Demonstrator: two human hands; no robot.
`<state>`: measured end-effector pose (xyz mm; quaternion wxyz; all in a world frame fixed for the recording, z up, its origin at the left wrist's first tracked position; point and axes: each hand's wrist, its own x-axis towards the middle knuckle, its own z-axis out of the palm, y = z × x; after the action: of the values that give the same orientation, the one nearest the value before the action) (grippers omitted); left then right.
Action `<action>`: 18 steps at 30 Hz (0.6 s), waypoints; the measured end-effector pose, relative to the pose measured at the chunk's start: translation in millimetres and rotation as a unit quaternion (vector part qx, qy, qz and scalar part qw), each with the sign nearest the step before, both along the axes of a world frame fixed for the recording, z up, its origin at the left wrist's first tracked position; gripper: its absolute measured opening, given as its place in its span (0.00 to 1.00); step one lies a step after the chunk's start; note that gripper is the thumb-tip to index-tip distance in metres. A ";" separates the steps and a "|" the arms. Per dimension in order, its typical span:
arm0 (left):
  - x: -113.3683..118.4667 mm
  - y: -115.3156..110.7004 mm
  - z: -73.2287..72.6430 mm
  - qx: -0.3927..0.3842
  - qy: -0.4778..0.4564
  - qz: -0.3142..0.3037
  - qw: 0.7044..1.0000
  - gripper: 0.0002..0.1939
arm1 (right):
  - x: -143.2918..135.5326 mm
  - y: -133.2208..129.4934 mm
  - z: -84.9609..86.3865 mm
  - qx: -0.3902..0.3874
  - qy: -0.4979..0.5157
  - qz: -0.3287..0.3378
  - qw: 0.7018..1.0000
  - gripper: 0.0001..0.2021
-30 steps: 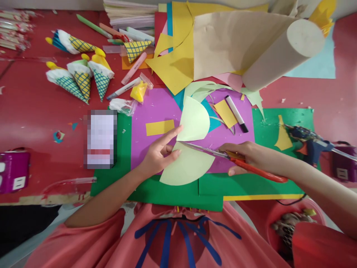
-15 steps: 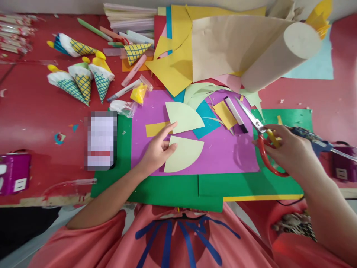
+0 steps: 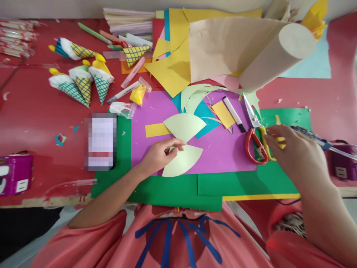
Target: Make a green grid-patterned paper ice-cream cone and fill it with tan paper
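Observation:
Two pale green paper sectors lie on purple paper (image 3: 225,156), the upper sector (image 3: 185,124) pointing down at the lower sector (image 3: 185,162). My left hand (image 3: 164,152) pinches the lower one at its upper left corner, close to the upper one's tip. On the right, my right hand (image 3: 292,152) has its fingers around the yellow handle loop of the scissors (image 3: 253,121). Their red loop faces left, and their blades point up and are nearly closed.
Decorated paper cones (image 3: 102,80) stand out at the upper left, above a blurred phone-like object (image 3: 102,141). Behind the purple sheet are yellow paper (image 3: 175,72) and a large paper roll (image 3: 267,59). A marker (image 3: 233,113) lies left of the scissors.
The upper sector has turned and shifted down, so its tip points downward. The lower one has tilted. My left hand has moved slightly right and down. The scissors have turned more upright.

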<state>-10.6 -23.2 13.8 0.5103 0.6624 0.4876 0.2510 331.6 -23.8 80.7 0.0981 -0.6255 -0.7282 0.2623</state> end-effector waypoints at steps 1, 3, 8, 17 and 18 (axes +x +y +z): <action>-0.2 -0.5 0.1 0.000 0.000 -0.013 1.000 0.12 | -7.6 -0.2 -1.0 0.011 0.008 -0.001 1.000 0.13; -0.4 -1.0 0.9 0.016 -0.003 -0.037 0.999 0.12 | -23.0 -0.2 -6.1 0.034 0.024 0.001 0.999 0.11; 0.1 1.8 4.7 0.117 -0.030 -0.066 0.990 0.11 | -54.6 -3.4 -27.3 0.079 0.058 0.000 0.995 0.09; 1.2 3.8 14.6 0.118 -0.084 -0.055 0.988 0.12 | -116.9 0.9 -49.0 -0.020 0.301 0.040 0.952 0.14; 0.4 4.9 17.9 0.115 -0.076 -0.055 0.989 0.12 | -119.6 2.9 -51.2 -0.030 0.329 0.035 0.943 0.13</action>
<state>-10.3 -18.3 31.7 0.4791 0.7219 0.3778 0.3265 212.0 -20.9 29.6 0.3039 -0.4816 -0.6685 0.4783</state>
